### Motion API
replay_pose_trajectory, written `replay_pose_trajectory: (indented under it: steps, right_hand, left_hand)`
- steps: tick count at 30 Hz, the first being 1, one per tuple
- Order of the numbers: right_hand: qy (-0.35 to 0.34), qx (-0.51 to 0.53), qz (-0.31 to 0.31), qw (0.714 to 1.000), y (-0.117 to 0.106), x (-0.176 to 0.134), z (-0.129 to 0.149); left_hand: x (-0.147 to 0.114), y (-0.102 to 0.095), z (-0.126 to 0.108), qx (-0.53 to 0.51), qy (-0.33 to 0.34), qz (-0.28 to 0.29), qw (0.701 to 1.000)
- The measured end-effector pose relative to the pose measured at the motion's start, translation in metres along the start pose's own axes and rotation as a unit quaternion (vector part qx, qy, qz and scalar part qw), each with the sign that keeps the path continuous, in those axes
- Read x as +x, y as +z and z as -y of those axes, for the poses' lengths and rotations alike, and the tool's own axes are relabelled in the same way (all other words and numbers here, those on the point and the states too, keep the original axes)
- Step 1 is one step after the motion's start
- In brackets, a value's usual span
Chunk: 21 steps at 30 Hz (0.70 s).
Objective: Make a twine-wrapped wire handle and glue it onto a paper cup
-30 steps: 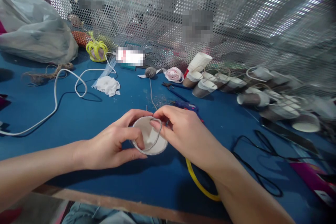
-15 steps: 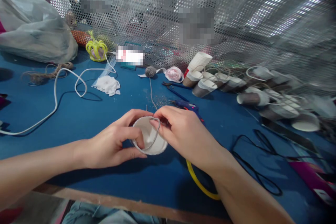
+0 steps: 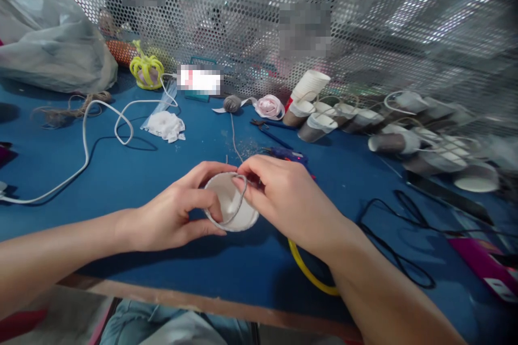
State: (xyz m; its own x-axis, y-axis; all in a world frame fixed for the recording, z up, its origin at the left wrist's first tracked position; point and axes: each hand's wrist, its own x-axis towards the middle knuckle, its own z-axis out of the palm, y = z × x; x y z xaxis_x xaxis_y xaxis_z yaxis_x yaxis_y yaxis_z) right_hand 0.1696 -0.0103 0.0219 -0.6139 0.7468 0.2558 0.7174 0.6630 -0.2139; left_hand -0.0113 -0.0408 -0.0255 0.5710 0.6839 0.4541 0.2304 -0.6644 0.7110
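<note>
My left hand [image 3: 184, 207] grips a white paper cup [image 3: 229, 194] from its left side, with a finger inside and the thumb under the rim. The cup's mouth faces me. Grey cord [image 3: 244, 191] runs along the rim and loops across the opening. At the far right of the rim, my right hand [image 3: 283, 194] pinches the cord against the cup; its fingertips are partly hidden. From there the cord leads back over the table to a small grey ball of cord [image 3: 232, 103].
Behind my right hand lie a blue glue gun [image 3: 289, 155] and pliers [image 3: 267, 130]. Several cord-wrapped cups [image 3: 318, 126] stand back right, beside a ribbon roll [image 3: 269, 107]. A white cable [image 3: 86, 145] and plastic bag [image 3: 52, 38] are left; a black cable [image 3: 376, 242] is right.
The view has tilted down slightly, so the table items appear a little higher. Both hands keep their hold on the cup and cord, with hardly any movement.
</note>
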Motion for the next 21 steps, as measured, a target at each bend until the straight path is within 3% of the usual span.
replay_pose_trajectory:
  steps: [12,21]
  right_hand:
    - [-0.096,-0.085,-0.092,0.987,-0.008,-0.014,0.009]
    - [-0.095,-0.077,-0.080,0.989,-0.006,-0.011,0.005]
  left_hand:
    - [-0.005,-0.001,-0.001,0.066,0.088,-0.006,0.994]
    - [-0.002,-0.003,-0.001,0.057,0.075,-0.002,0.996]
